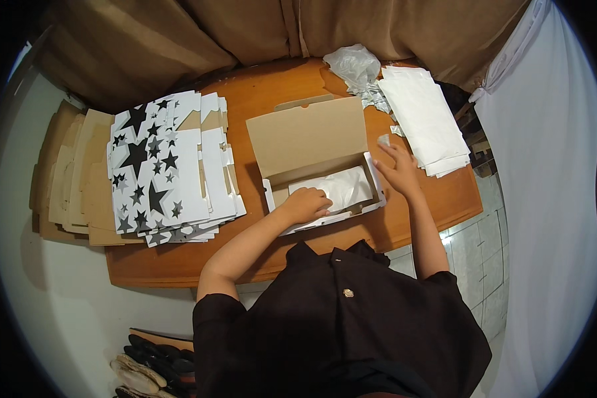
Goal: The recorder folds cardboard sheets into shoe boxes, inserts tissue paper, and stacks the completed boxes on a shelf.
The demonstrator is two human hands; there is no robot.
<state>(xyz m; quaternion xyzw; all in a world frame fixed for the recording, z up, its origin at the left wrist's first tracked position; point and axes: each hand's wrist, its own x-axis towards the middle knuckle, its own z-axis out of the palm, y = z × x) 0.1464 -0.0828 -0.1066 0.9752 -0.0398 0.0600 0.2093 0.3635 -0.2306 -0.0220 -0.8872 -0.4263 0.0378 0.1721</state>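
An open cardboard box (272,211), white outside and brown inside, stands before me on the wooden table with its lid (306,138) folded back. Inside lies white wrapping paper (343,188), folded flat; whatever it may cover is hidden. My left hand (305,204) reaches over the box's near left side, fingers curled and pressed on the paper. Just beyond the box's right side, my right hand (399,170) has its fingers apart. A small whitish scrap (384,140) is at its fingertips; whether it sticks to them I cannot tell.
On the left lie flat white cartons with black and grey stars (156,162), beside brown cardboard sheets (101,176). A stack of white paper sheets (424,119) occupies the right, near a crumpled clear plastic bag (353,66). Shoes (149,365) sit at lower left, below the table edge.
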